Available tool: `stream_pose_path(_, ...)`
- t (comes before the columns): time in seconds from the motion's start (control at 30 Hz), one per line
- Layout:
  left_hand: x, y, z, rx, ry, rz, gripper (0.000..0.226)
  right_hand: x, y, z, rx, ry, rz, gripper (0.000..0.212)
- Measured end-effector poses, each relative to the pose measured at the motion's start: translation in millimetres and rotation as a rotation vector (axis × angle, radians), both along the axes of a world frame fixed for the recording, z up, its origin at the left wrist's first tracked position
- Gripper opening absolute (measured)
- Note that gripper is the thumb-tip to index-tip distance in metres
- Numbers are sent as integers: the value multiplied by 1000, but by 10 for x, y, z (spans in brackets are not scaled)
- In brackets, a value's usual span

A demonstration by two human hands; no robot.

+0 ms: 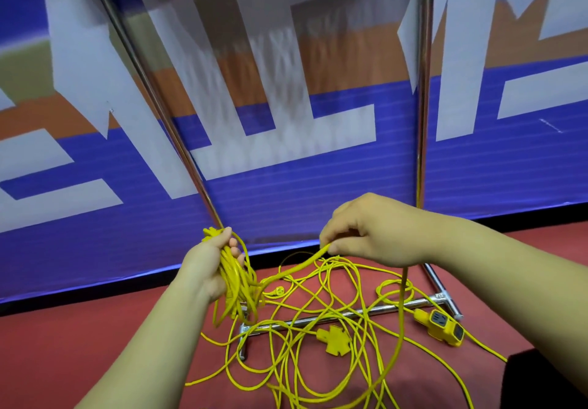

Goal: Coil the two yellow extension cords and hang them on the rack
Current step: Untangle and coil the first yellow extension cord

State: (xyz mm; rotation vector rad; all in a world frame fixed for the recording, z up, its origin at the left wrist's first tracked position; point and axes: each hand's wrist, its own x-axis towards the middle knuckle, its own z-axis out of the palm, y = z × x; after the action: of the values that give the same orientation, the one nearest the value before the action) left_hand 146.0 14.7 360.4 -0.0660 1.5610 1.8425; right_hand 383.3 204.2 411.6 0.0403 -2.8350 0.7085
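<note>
My left hand grips a bundle of coiled yellow cord whose loops hang down below the palm. My right hand pinches a strand of the same cord, stretched between the two hands. Loose yellow cord lies tangled on the red floor below. A yellow multi-way socket rests mid-tangle, and a yellow socket block lies to the right. A small yellow plug lies near the coil. The metal rack stands behind, with nothing hanging on the part I can see.
The rack's base bar lies on the floor under the tangle, with feet at left and right. A blue, white and orange banner stands right behind the rack. A dark object sits at the lower right corner.
</note>
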Motion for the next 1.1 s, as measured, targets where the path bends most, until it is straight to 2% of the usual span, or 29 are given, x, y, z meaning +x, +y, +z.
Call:
stream_pose_path(0.13,226,124,29,8,73,-142,19,38,-35,127,-184,2,48,10)
stream_pose_path(0.27,541,212,126,4,136,-334,19,31,-4,176,-402,170,-8,8)
stream_pose_path(0.4,797,289,199,16,116,-502,11,-41,91,113,-703,361,-202,11)
stream_pose_path(0.53,969,348,277,98,47,-611,16,-113,262,-9,-857,464,-429,9)
stream_pose_path(0.73,976,391,360,201,-83,-611,28,-124,400,-156,-806,411,-549,12)
stream_pose_path(0.8,969,377,371,203,-84,-607,39,-128,378,-175,-767,388,-535,12)
stream_pose_path(0.9,966,361,374,199,-51,-598,45,-132,294,-173,-671,333,-418,11)
stream_pose_path(1.0,963,343,383,211,-48,-616,35,-160,250,-198,-527,304,-359,10)
stream_pose_path(1.07,954,321,378,218,-29,-657,26,-174,244,-202,-537,317,-357,11)
stream_pose_path(1.1,946,311,371,225,-26,-690,28,-181,243,-203,-552,320,-363,12)
